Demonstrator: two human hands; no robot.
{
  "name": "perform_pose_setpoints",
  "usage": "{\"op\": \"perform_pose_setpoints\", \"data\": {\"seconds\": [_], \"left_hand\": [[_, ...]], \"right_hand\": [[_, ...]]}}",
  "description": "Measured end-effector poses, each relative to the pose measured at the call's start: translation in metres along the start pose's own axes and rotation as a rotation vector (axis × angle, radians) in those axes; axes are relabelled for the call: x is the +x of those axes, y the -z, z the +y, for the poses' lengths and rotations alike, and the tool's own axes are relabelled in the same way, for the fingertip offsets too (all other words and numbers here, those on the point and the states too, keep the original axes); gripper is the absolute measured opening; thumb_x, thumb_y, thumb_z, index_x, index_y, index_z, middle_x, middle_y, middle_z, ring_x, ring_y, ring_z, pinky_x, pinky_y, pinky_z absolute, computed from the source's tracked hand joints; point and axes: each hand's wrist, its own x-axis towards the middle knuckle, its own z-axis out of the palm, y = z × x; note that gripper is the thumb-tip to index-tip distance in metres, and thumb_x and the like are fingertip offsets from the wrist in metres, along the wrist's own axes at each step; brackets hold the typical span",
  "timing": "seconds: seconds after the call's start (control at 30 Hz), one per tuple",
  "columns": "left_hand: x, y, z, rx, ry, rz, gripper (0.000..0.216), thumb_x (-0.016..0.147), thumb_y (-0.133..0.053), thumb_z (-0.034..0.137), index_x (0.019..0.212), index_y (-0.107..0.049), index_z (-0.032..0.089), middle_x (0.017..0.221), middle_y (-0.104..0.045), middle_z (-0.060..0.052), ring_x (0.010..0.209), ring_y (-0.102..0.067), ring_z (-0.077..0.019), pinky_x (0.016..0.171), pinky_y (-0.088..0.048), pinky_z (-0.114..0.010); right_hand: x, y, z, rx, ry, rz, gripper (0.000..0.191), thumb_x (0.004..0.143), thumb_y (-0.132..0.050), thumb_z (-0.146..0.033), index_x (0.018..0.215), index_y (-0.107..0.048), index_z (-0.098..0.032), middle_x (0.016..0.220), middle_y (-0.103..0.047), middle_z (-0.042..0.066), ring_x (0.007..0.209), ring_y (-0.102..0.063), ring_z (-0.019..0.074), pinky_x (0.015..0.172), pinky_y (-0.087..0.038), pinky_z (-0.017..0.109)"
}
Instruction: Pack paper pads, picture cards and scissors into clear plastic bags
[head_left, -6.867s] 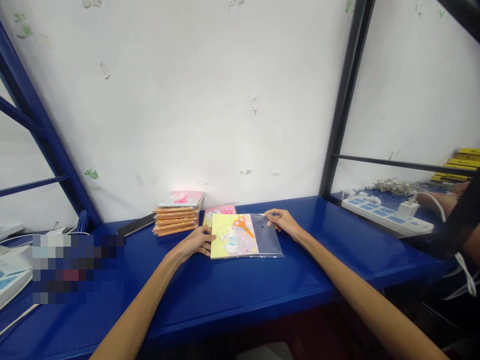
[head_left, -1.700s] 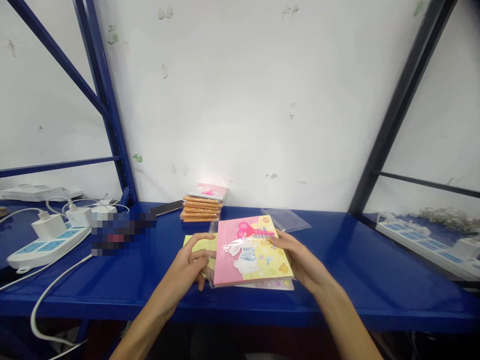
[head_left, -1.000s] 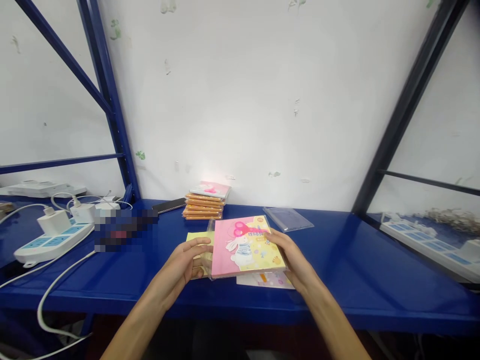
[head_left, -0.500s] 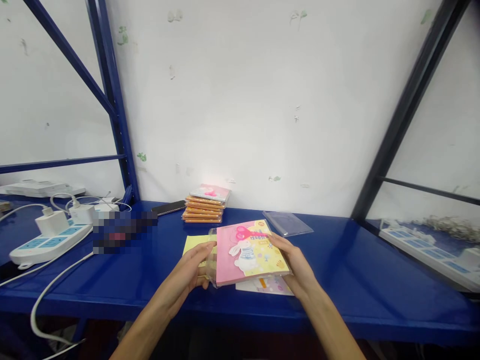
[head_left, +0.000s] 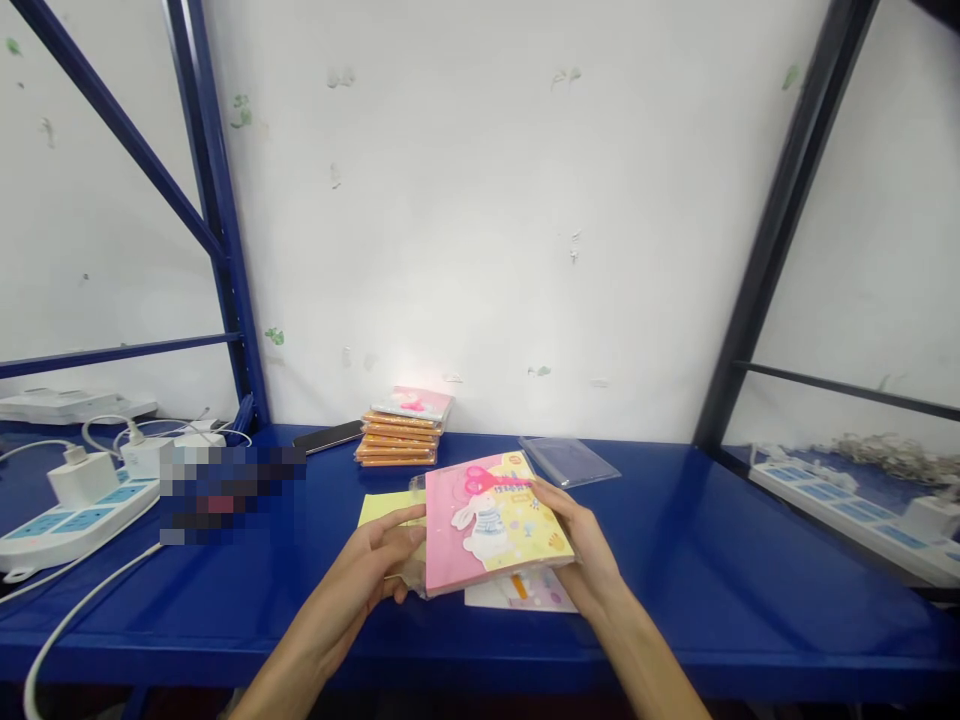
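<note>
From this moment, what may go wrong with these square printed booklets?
The loose clear plastic film by the left hand might crease or tear if pulled.
Only the right hand clearly grips the pink-and-yellow booklet, so it could slip if that hold loosens.
The pink-and-white booklet sits askew atop the stack of orange-edged booklets, so it might slide if bumped.

booklet: pink and yellow, white rabbit print | scissors: pink | worktop: blue
</note>
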Motion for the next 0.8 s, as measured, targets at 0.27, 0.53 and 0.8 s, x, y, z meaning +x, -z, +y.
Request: {"op": "perform_pose_setpoints", "data": {"seconds": [0.27,0.53,0.8], "left_hand": [[0.001,0.0,0.003,0.12,-0.012,0.078,0.048,0.081,-0.074,0.039,0.119,-0.071,0.011,0.081,-0.074,-0.008,0.058,-0.061,-0.0135,0.045,-0.037,-0.02],[0.002,-0.001,0.004,0.174,-0.053,0.105,0.059,0.078,-0.069,0.066,0.101,-0.074,0.012,0.074,-0.072,-0.007,0.06,-0.06,-0.0158,0.045,-0.042,-0.022],[0.004,0.0,-0.003,0.068,0.033,-0.007,0.038,0.077,-0.08,0.049,0.085,-0.073,0.013,0.071,-0.074,-0.006,0.06,-0.064,-0.0153,0.055,-0.049,-0.022]], "right_hand": [[0.001,0.001,0.005,0.109,0.009,0.054,0.039,0.069,-0.087,-0.028,0.103,-0.074,-0.015,0.101,-0.081,0.01,0.092,-0.076,0.0294,0.07,-0.056,0.032],[-0.001,-0.002,0.01,0.032,0.021,0.029,0.037,0.069,-0.087,-0.033,0.1,-0.076,-0.018,0.098,-0.082,0.008,0.098,-0.075,0.0335,0.077,-0.058,0.038],[0.004,0.001,0.015,-0.146,0.004,-0.058,0.037,0.076,-0.082,-0.042,0.105,-0.076,-0.02,0.105,-0.081,0.007,0.086,-0.075,0.026,0.072,-0.053,0.032]]}}
